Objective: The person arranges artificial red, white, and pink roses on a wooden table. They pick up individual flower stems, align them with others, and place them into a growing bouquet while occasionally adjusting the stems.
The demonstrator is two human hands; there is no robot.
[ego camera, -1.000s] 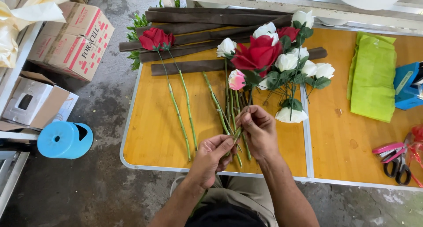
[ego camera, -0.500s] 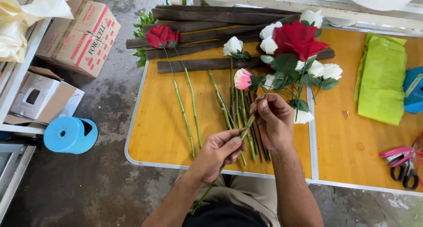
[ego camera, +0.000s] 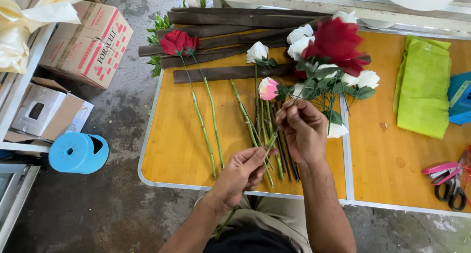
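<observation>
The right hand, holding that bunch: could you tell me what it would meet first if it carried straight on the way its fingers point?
Probably the pink rose, lying just beyond the right hand; depth is unclear.

We have just 1 camera, worn on the person's head. We look almost straight down from above onto the yellow worktop (ego camera: pixel 176 150), which is close below us. The 2 arms reach up from the bottom edge. The far side of the worktop is at the top of our view. The grey floor (ego camera: pixel 122 204) shows along the left.
</observation>
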